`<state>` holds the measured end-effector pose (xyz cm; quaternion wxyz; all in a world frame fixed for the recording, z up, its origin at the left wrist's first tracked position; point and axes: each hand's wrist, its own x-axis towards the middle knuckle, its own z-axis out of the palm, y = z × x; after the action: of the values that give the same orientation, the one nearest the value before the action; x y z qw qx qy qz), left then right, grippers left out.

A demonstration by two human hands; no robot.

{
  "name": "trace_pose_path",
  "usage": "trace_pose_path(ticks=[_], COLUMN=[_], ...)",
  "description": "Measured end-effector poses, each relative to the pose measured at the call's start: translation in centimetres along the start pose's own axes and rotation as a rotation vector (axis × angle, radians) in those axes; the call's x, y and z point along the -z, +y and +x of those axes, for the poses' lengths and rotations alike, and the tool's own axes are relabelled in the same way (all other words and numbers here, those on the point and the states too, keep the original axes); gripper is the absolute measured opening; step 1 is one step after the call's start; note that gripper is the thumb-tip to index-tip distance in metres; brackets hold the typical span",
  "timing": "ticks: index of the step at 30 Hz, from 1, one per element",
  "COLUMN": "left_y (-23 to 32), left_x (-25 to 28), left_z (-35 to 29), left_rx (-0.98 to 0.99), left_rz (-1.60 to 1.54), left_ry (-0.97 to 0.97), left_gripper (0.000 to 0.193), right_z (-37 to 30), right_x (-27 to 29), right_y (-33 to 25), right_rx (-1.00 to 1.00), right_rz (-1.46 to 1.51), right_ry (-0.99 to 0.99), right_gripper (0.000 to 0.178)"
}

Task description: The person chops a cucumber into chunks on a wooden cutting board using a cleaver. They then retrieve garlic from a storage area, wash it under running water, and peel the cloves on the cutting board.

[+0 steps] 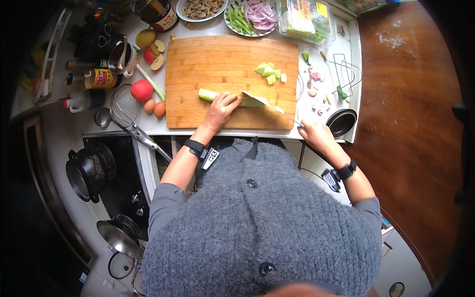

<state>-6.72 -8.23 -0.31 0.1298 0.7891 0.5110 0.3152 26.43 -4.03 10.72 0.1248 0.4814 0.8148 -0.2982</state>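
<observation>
On the wooden cutting board [208, 64] lies a long pale green vegetable that looks like a peeled cucumber [208, 94]. My left hand [221, 110] is closed over its middle, fingers bent, pressing it to the board. A kitchen knife [269, 106] is gripped in my right hand [316, 134] at the board's near right corner. Its blade slants leftward across the right part of the cucumber; the exact contact is hard to see. Several cut green chunks [267, 70] sit farther back on the right side of the board.
Behind the board stand a plate of sliced green vegetable and onion [242, 20], a bowl of brownish pieces [202, 9] and a plastic box [307, 20]. A tomato [141, 90], eggs [160, 109] and a ladle [103, 118] lie left; a black bowl [341, 123] stands right.
</observation>
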Motion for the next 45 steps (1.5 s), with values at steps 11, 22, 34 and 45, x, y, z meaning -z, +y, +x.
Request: trace_pose_path(ticks=[11,22,34,45], left_y=[1.0,1.8,-3.2,-5.6], left_x=[0.0,-1.7,2.6,4.8], left_z=[0.5,0.8,0.2,-0.1], left_rx=[0.320,0.468,0.082,0.059], left_rz=[0.216,0.148,0.056,0.151], left_ry=[0.076,0.113,-0.143,-0.120], left_gripper=[0.035,0.037,0.039,0.032], right_z=[0.9,4.1,2.2,3.0], right_x=[-2.3,-6.4,-1.8,4.6], right_y=[-1.4,-5.7,-0.5,-1.2], right_rx=[-0.128,-0.132,0.032,0.230], right_rz=[0.392,0.339,0.250,-0.127], right_ry=[0.173,0.216,0.132,-0.015], right_gripper=[0.027,0.026,0.023,0.020])
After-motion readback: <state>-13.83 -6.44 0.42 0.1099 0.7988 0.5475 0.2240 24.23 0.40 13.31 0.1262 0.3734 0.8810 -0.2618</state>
